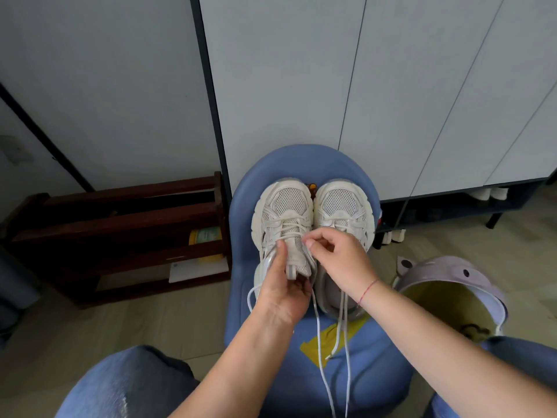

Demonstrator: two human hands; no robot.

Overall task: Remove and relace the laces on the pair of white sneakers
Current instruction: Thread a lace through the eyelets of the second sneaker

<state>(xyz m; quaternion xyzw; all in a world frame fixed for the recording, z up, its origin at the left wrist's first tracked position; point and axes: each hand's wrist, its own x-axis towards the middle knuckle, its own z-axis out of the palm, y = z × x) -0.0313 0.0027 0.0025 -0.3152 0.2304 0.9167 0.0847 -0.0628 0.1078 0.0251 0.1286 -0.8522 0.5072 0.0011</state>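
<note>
Two white sneakers stand side by side, toes pointing away, on a blue stool [241, 297]. My left hand [281, 289] grips the left sneaker [283, 212] by its tongue and collar, thumb on top. My right hand [337, 260] pinches the white lace [318, 327] at the left sneaker's upper eyelets and covers much of the right sneaker [342, 206]. Loose lace ends hang down over the stool's seat towards me. The left sneaker's lower eyelets still carry crossed lacing.
A dark wooden rack [120, 230] with a yellow tin stands on the left. A lilac bin [452, 297] is on the right floor. Tall grey cabinet doors [301, 86] rise behind the stool. My knees in blue jeans [120, 384] frame the bottom.
</note>
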